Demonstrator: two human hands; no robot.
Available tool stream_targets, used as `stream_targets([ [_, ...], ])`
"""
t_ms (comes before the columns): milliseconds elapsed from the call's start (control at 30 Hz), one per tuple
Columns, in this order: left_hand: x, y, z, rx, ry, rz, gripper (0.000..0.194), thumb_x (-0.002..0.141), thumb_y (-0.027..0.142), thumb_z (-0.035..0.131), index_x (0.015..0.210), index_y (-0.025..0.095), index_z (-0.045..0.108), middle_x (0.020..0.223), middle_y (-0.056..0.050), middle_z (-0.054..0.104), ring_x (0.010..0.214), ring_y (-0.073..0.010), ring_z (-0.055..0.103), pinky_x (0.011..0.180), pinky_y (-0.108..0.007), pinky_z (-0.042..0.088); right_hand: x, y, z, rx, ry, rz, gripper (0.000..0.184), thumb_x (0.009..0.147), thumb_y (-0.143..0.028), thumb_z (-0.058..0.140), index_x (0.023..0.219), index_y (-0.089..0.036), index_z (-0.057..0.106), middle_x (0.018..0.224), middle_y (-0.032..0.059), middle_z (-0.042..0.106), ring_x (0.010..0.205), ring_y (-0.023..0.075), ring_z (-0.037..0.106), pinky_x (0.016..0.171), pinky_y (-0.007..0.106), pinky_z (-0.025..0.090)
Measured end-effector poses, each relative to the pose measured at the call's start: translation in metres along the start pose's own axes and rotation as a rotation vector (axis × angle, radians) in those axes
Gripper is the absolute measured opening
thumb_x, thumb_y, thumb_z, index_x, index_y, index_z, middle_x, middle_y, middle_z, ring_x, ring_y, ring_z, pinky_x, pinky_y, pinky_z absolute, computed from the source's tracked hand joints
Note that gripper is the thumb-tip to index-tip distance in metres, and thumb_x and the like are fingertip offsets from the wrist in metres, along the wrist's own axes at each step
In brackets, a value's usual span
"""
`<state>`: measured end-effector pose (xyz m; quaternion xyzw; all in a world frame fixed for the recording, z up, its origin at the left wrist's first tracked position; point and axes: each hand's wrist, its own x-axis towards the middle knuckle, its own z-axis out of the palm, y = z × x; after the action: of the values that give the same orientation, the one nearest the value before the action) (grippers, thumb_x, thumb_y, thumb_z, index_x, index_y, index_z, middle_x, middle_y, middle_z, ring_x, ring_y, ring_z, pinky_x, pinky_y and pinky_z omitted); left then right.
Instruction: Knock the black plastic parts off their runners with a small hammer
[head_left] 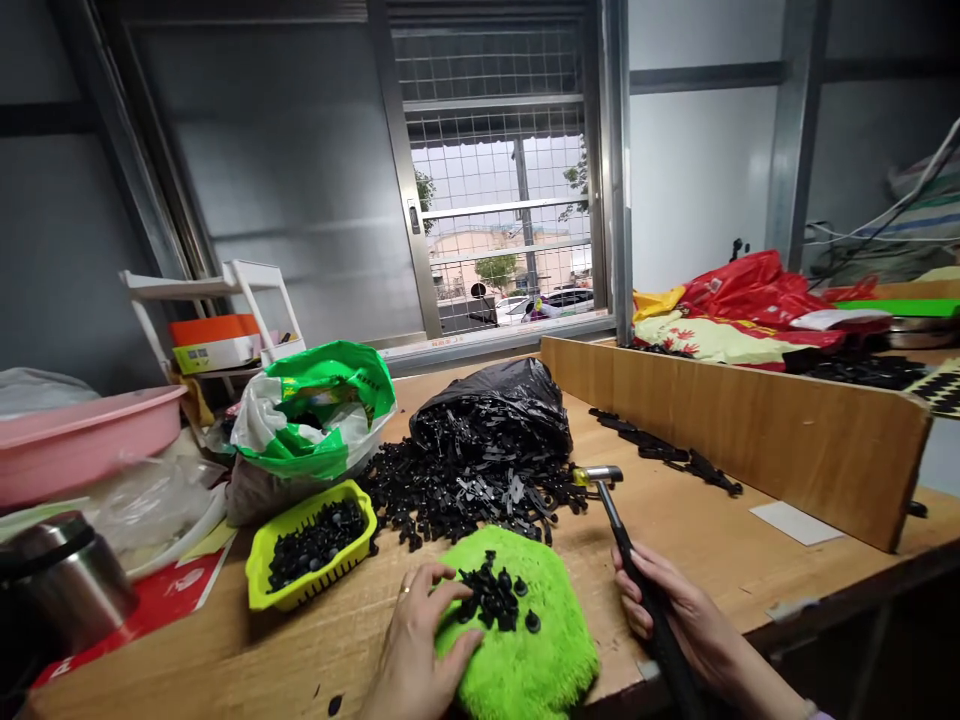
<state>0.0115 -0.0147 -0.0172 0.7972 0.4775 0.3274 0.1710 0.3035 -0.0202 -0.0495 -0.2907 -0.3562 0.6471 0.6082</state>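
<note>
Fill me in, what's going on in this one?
A person's right hand grips a hammer by its dark handle, the head pointing away from the body. The left hand is at the edge of some small black parts lying on a fuzzy green cloth; whether it pinches one is unclear. Beyond, black pieces spill from a black bag, and a yellow basket holds more small black parts.

Parts on cloth, basket to the left, bag behind, hammer to the right.
</note>
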Motion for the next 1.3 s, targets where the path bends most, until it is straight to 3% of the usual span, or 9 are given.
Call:
stream_targets([
  [167, -0.008, 0.002, 0.006, 0.051, -0.036, 0.085, 0.019, 0.072, 0.035, 0.06, 0.089, 0.026, 0.064, 0.12, -0.01, 0.048, 0.118, -0.0328, 0.038, 0.096, -0.048, 0.037, 0.0, 0.0, 0.0, -0.01, -0.007, -0.001, 0.028, 0.074, -0.043, 0.066, 0.079, -0.019, 0.053, 0.056, -0.0047, 0.046, 0.04, 0.0055, 0.04, 0.038, 0.018, 0.03],
  [300, -0.014, 0.001, 0.006, -0.018, -0.049, 0.181, 0.032, 0.072, 0.039, 0.06, 0.102, 0.026, 0.062, 0.122, -0.009, 0.049, 0.121, -0.0325, 0.036, 0.099, -0.048, 0.033, 0.0, 0.0, 0.0, -0.008, -0.007, 0.001, 0.026, 0.075, -0.042, 0.065, 0.08, -0.019, 0.054, 0.056, -0.0042, 0.046, 0.041, 0.0053, 0.04, 0.039, 0.017, 0.03],
  [467, 0.002, -0.007, 0.002, -0.232, 0.162, -0.067, 0.027, 0.084, 0.04, 0.043, 0.091, 0.021, 0.06, 0.096, -0.008, 0.059, 0.091, -0.0224, 0.056, 0.076, -0.032, 0.048, -0.001, 0.0, 0.001, -0.008, -0.002, 0.011, 0.026, 0.076, -0.042, 0.064, 0.081, -0.019, 0.053, 0.057, -0.0045, 0.045, 0.042, 0.0054, 0.041, 0.039, 0.017, 0.03],
  [567, 0.019, -0.01, -0.002, -0.223, 0.12, -0.126, 0.021, 0.079, 0.035, 0.045, 0.074, 0.018, 0.058, 0.078, -0.005, 0.061, 0.073, -0.0195, 0.057, 0.064, -0.028, 0.045, 0.0, 0.001, 0.001, -0.008, -0.009, 0.009, 0.027, 0.076, -0.043, 0.064, 0.081, -0.019, 0.053, 0.056, -0.0051, 0.044, 0.04, 0.0051, 0.04, 0.038, 0.017, 0.03],
  [733, 0.036, -0.005, -0.002, -0.043, -0.018, -0.225, 0.014, 0.069, 0.028, 0.055, 0.061, 0.017, 0.059, 0.066, -0.002, 0.062, 0.063, -0.0181, 0.055, 0.058, -0.026, 0.039, 0.001, 0.001, -0.001, 0.008, -0.028, 0.009, 0.026, 0.077, -0.042, 0.064, 0.08, -0.019, 0.053, 0.055, -0.0053, 0.044, 0.04, 0.005, 0.041, 0.038, 0.017, 0.03],
  [967, 0.048, -0.001, -0.004, -0.065, 0.006, -0.253, 0.011, 0.065, 0.017, 0.052, 0.056, 0.015, 0.057, 0.059, -0.001, 0.06, 0.061, -0.0162, 0.055, 0.056, -0.023, 0.036, 0.0, 0.001, -0.004, 0.014, -0.037, 0.024, 0.023, 0.078, -0.04, 0.063, 0.081, -0.018, 0.054, 0.057, -0.0037, 0.047, 0.042, 0.0061, 0.043, 0.04, 0.017, 0.031],
  [1100, 0.044, -0.003, -0.014, 0.056, 0.087, -0.122, 0.012, 0.068, 0.015, 0.05, 0.056, 0.015, 0.055, 0.06, -0.001, 0.057, 0.06, -0.0148, 0.052, 0.056, -0.022, 0.034, 0.003, 0.002, -0.007, 0.021, -0.048, 0.025, 0.022, 0.08, -0.039, 0.061, 0.082, -0.018, 0.056, 0.058, -0.003, 0.047, 0.042, 0.0064, 0.044, 0.039, 0.017, 0.031],
  [1233, 0.029, -0.009, -0.017, 0.151, -0.098, 0.184, 0.015, 0.072, 0.01, 0.045, 0.061, 0.017, 0.054, 0.069, -0.001, 0.057, 0.066, -0.0138, 0.052, 0.059, -0.022, 0.034, 0.003, 0.002, -0.008, 0.04, -0.055, 0.026, 0.021, 0.08, -0.038, 0.061, 0.081, -0.018, 0.056, 0.057, -0.003, 0.047, 0.042, 0.0063, 0.044, 0.039, 0.017, 0.031],
  [1300, 0.022, -0.013, -0.017, 0.088, -0.114, 0.232, 0.015, 0.075, 0.012, 0.044, 0.064, 0.017, 0.053, 0.071, -0.002, 0.057, 0.068, -0.0139, 0.053, 0.06, -0.021, 0.035, 0.003, 0.002, -0.007, 0.048, -0.055, 0.029, 0.021, 0.08, -0.038, 0.062, 0.081, -0.018, 0.056, 0.057, -0.0031, 0.048, 0.042, 0.0064, 0.044, 0.038, 0.017, 0.031],
])
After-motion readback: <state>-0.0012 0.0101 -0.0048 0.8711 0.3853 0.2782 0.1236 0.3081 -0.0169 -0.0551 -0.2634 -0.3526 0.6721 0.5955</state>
